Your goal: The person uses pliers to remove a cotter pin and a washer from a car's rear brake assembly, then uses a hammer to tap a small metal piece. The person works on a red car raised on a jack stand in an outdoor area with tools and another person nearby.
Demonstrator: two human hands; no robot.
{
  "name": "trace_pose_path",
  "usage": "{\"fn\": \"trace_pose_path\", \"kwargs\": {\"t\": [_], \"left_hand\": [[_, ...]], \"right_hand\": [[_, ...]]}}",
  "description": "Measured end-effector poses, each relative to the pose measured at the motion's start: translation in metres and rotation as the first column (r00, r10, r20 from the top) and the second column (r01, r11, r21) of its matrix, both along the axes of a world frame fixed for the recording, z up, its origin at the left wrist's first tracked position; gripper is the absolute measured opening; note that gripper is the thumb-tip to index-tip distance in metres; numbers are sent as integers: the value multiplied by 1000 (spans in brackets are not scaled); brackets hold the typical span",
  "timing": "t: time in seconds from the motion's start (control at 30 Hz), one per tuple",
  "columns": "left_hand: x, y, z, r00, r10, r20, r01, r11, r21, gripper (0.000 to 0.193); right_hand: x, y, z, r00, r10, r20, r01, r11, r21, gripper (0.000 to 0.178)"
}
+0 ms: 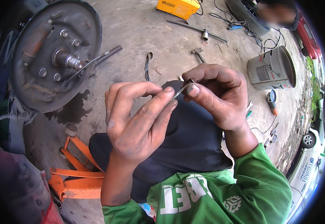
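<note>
In front of my body, my left hand (134,119) and my right hand (222,95) meet with their fingertips. Both pinch a small, thin metal piece (180,92) between thumb and finger; its exact kind is too small to make out. To the left stands a dark round brake backing plate (82,28) with a central spindle (68,59), several bolts and a rusty cylinder (37,43). A coil spring on a cable (91,64) sticks out past the spindle, with a dark bar (112,52) beside it. Neither hand touches the plate.
An orange floor jack (82,188) sits at lower left. On the concrete beyond my hands lie a hammer (198,53), a long bar with a socket (205,34) and an angle grinder (271,100). A grey bucket (263,72), yellow machine (178,7), cables and another person are farther off.
</note>
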State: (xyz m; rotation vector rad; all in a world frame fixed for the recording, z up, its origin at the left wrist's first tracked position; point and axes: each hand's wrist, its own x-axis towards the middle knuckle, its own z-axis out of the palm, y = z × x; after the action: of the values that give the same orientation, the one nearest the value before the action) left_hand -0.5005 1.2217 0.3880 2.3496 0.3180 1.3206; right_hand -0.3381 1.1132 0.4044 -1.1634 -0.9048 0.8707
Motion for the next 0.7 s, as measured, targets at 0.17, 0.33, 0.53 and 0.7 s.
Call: {"fn": "trace_pose_path", "kwargs": {"t": [0.17, 0.33, 0.53, 0.7], "left_hand": [[1, 2, -1, 1000, 4, 16, -4, 1000, 0, 29], [5, 5, 4, 1000, 9, 1, -9, 1000, 5, 27], [3, 4, 2, 999, 6, -39, -6, 1000, 0, 26], [5, -1, 11, 991, -14, -134, 13, 1000, -12, 21]], "right_hand": [[5, 1, -2, 991, 19, 134, -24, 999, 36, 23], [9, -1, -5, 991, 35, 132, -47, 995, 88, 22], [16, -2, -10, 973, 71, 220, -99, 988, 120, 20], [22, -7, -9, 881, 63, 469, -107, 992, 69, 16]]}}
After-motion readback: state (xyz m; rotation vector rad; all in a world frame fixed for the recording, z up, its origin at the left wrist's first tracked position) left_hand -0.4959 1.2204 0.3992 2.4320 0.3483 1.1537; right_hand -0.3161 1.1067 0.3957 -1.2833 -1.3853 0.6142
